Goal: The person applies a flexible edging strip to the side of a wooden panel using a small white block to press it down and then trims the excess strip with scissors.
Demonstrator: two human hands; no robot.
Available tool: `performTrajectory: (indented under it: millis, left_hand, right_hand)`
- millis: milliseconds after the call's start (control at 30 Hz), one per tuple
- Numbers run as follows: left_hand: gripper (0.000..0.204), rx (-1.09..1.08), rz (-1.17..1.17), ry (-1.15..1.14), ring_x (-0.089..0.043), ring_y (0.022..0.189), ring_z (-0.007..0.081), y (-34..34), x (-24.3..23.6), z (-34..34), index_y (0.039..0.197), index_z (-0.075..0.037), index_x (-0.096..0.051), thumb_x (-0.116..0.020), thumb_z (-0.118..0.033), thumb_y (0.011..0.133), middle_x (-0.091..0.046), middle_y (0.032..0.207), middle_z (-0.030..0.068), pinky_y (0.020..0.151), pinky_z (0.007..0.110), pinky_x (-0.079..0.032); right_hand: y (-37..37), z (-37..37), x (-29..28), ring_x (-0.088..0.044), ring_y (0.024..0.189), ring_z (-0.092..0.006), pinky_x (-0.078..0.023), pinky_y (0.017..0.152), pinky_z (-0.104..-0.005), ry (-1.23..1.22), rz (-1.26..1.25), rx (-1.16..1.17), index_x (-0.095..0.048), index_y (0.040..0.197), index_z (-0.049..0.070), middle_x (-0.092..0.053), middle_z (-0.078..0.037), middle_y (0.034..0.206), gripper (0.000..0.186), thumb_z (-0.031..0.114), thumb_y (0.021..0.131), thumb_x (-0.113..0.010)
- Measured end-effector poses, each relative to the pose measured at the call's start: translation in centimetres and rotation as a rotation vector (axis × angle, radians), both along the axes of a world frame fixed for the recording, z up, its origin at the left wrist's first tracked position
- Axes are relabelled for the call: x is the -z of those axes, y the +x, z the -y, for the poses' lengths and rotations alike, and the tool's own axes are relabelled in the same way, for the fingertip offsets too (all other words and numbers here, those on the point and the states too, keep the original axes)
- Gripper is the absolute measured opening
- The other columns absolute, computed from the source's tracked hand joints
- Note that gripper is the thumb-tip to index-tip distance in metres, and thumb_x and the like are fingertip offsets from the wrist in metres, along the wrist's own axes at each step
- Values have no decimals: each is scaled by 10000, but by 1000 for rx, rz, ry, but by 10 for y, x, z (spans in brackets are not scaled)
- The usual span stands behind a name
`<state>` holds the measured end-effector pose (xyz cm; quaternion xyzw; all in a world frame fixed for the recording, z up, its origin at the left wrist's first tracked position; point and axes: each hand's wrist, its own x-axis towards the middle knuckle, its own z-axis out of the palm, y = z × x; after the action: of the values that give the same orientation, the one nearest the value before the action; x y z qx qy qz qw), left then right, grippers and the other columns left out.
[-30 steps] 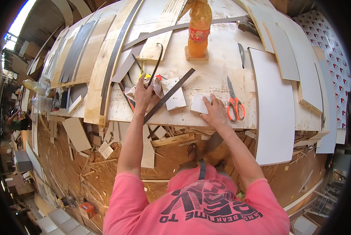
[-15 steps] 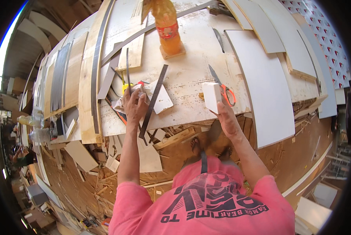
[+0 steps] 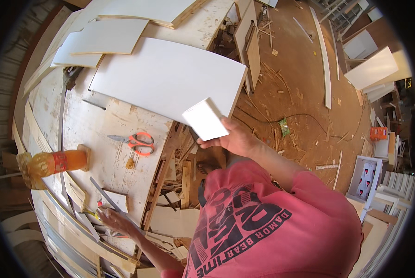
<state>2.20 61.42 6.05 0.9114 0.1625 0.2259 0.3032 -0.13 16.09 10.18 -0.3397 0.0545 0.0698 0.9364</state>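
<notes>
My right hand (image 3: 235, 139) holds a small white board offcut (image 3: 205, 119) in the air past the workbench's edge, above the floor scraps. My left hand (image 3: 114, 220) lies on the workbench (image 3: 91, 125) at the lower left. It rests on the end of a grey metal ruler (image 3: 103, 194), beside a small white square piece (image 3: 118, 200) and something yellow (image 3: 96, 214). Its grip is too small to make out. Orange-handled scissors (image 3: 140, 141) lie shut on the bench between the two hands.
A large white panel (image 3: 170, 78) and more white sheets (image 3: 108, 39) cover the far bench. An orange bottle (image 3: 54, 163) stands on a wooden block at the left. Wood offcuts lie under the bench, with a cable, strips and white panels on the brown floor (image 3: 300, 102).
My right hand picked the white offcut up off the bench and carried it out beyond the edge. My head turned right, so the bench swung left. My left hand stayed by the ruler.
</notes>
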Motion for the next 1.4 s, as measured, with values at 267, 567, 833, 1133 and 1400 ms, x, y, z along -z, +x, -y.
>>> performTrajectory:
  millis: [267, 567, 833, 1133, 1400]
  left_hand:
    - [527, 512, -811, -978, -550, 1153, 279, 21, 27, 278, 1382, -7, -327, -454, -347, 1001, -497, 1275, 191, 941, 375, -470]
    - [468, 495, -706, -1304, -512, 1186, 278, 42, 56, 356, 1368, -36, -309, -463, -279, 998, -440, 1321, 139, 912, 437, -518]
    - [435, 464, -740, -1328, -504, 1187, 246, 45, 60, 353, 1374, -50, -310, -461, -219, 1002, -446, 1309, 121, 927, 413, -506]
    - [437, 473, -714, -1337, -507, 1174, 247, 42, 58, 355, 1320, -29, -299, -487, -254, 995, -428, 1307, 139, 939, 402, -504]
    - [461, 478, -698, -1375, -502, 1166, 255, 42, 66, 351, 1317, -27, -281, -511, -250, 985, -422, 1303, 153, 908, 432, -516]
  right_hand:
    - [-34, 155, 87, -585, 910, -171, -487, 784, -296, -519, -315, 526, -433, 1370, 53, -559, -81, 1142, 632, 504, 931, -489]
    - [26, 181, 116, -517, 924, -128, -444, 825, -284, -720, -229, 615, -396, 1434, 75, -557, -63, 1131, 607, 412, 944, -518]
    - [-6, 148, 108, -548, 892, -168, -439, 834, -310, -812, -300, 456, -426, 1409, 57, -609, -74, 1012, 593, 365, 922, -565]
    - [-90, 51, 109, -487, 1177, -262, -363, 1014, -349, -890, -158, -44, -413, 1425, 68, -540, -173, 1236, 634, 425, 918, -546]
    - [-90, 55, 108, -510, 1140, -255, -364, 1006, -350, -726, -239, -133, -458, 1409, 120, -559, -131, 1200, 562, 388, 922, -540]
